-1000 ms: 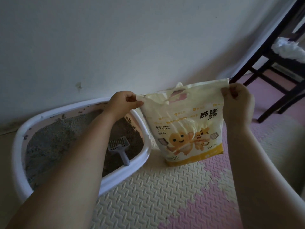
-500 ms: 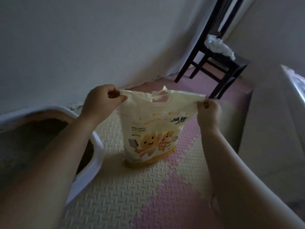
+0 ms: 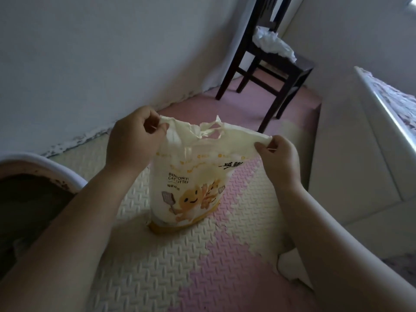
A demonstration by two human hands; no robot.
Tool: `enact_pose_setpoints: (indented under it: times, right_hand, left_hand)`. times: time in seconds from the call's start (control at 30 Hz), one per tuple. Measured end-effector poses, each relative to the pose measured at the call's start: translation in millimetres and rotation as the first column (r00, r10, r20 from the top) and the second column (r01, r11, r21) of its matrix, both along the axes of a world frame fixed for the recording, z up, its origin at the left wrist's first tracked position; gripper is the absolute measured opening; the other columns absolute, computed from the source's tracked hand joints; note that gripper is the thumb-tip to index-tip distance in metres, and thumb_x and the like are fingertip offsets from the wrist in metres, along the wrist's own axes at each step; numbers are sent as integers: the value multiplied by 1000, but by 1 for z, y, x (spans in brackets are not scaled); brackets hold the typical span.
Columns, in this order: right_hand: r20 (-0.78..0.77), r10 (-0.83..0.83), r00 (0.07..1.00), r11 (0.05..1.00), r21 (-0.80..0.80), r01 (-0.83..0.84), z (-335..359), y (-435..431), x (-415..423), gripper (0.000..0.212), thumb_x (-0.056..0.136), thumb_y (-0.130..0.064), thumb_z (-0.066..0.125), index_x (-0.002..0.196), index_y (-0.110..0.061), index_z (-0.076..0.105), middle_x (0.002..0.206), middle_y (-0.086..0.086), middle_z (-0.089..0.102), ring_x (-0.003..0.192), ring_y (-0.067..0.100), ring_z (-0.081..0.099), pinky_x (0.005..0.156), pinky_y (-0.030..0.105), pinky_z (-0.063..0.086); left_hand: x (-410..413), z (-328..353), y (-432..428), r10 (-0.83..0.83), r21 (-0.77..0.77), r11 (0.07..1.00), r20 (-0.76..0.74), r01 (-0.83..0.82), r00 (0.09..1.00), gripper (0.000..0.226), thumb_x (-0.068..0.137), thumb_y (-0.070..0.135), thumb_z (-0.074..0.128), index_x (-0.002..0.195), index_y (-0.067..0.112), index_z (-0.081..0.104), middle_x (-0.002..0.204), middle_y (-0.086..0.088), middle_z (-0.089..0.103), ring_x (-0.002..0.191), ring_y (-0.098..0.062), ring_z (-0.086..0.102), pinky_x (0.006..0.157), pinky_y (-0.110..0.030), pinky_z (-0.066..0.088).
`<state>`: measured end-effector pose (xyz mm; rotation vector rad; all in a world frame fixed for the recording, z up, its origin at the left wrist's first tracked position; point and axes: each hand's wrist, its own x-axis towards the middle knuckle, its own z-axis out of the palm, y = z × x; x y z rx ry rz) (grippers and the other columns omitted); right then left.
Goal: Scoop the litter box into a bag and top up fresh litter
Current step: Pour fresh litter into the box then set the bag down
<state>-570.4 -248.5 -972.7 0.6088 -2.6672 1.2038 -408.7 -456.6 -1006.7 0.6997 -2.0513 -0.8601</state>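
Over the last second our view has swung to the right. The litter box (image 3: pixel 60 168), which filled the left of the view a moment ago, is now only a curve of white rim at 9 o'clock. The litter bag (image 3: pixel 191 174) sits dead centre, upright on the foam mat (image 3: pixel 157 266), with a strip of mat showing between it and the box where before the two looked side by side. Our grip is the same as it was. Our left hand (image 3: pixel 132 140) pinches the bag's top corner at 10 o'clock between thumb and curled fingers, and our right hand (image 3: pixel 278 158) pinches the opposite corner at 3 o'clock. The bag's top edge has changed, though: it was pulled fairly flat before, and now it sags and puckers, with a torn flap standing up in the middle. We read that as the mouth being worked open, so we judge the topping-up step is starting, with nothing poured yet. The dark chair (image 3: pixel 276 70) stands at 1 o'clock, well clear. To pour, we would have to lift the bag back toward 9 o'clock, and thin torn corners may not hold that weight.
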Motion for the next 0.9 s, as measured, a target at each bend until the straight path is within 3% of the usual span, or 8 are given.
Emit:
enact_pose_setpoints:
  times: [0.13,0.3,0.43,0.53,0.6,0.7,0.8,0.9]
  right_hand:
    - [-46,14,999,998,-56,-17,-5,-8,1,15,92,-26,59,85,-13,61,78,-6,62,70,9,57,63,23,46]
    - [-11,-78,997,987,-145,76,-15,-28,21,16,93,-32,56,91,-18,65,84,-11,64,80,5,59,72,25,50]
    - [73,-77,994,982,-166,88,-19,-30,42,15,93,-33,55,90,-21,64,88,-10,64,86,10,60,76,29,52]
    - [127,-102,987,975,-184,124,-10,-21,50,14,92,-30,58,88,-19,64,86,-7,65,86,12,60,76,28,51]
    - [182,-113,977,963,-220,153,3,-13,55,12,92,-27,59,85,-18,63,84,-4,65,83,13,61,74,24,49]
    - [258,-82,963,958,-247,148,32,0,67,10,91,-22,61,82,-17,62,78,-6,63,77,8,59,70,16,45]
    - [294,-80,952,959,-239,155,75,7,67,12,90,-19,61,79,-16,60,71,-12,57,69,3,54,67,15,42]
    - [294,-54,954,961,-242,129,134,9,61,17,90,-20,61,73,-17,56,65,-14,51,66,3,49,64,18,40]
  left_hand:
    - [-4,-2,0,19,-29,999,14,-18,1000,10,90,26,62,89,16,63,78,8,60,70,-11,56,59,-13,37]
    - [-4,4,10,60,83,995,41,-63,997,12,91,29,61,95,18,64,83,9,62,75,-7,58,66,-14,45]
    - [-1,20,23,60,87,993,166,-76,984,10,89,27,63,84,21,56,79,9,58,73,-7,54,63,-10,37]
    - [9,33,36,106,117,983,283,-144,953,13,89,27,63,84,16,58,81,6,60,77,-10,53,63,-20,38]
    - [23,45,47,147,151,966,340,-208,929,10,89,27,63,86,18,60,84,7,61,80,-10,54,65,-22,38]
    - [43,71,63,118,195,958,400,-211,909,8,88,23,64,83,19,61,81,6,62,76,-9,53,59,-11,32]
    - [49,116,65,87,152,972,470,-177,878,9,88,23,65,82,17,61,78,7,60,75,-13,54,61,-24,35]
    - [44,179,62,97,155,970,461,-188,882,9,89,27,63,83,21,60,80,8,59,77,-14,55,65,-28,41]
